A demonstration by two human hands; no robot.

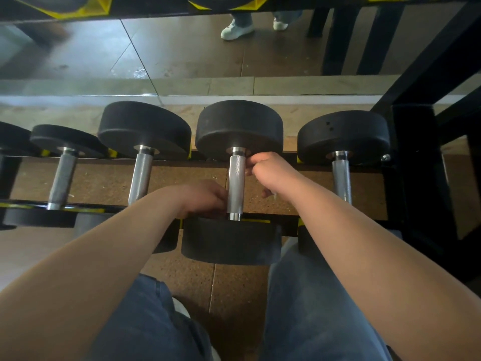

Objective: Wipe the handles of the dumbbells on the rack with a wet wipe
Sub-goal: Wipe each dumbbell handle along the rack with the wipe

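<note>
Dumbbell handle [236, 183]: the bare steel handle of the middle dumbbell runs away from the person, with a hand on either side of it.
Left hand [205, 198]: comes in from the left at the near end of the handle; its fingers are curled against the steel and seem to tuck under it.
Right hand [270, 173]: comes in from the right at the far end, fingers curled, knuckles touching the handle just below the far weight [238, 126].
Wet wipe: not visible; it may be bunched inside the right hand, but I cannot tell.
Step in hand: probably wiping this handle, the left hand steadying it.
Next move: likely calls for running the wipe along the full length and round the underside, with the dumbbell kept from rolling.
Near weight [229, 241]: sits just past the left hand, toward the person's knees.
Neighbouring handles: one to the left [140, 175] and one to the right [341, 175], both apart from the hands.
Rack [413, 165]: black frame with yellow trim; its rails cradle the weights.
</note>
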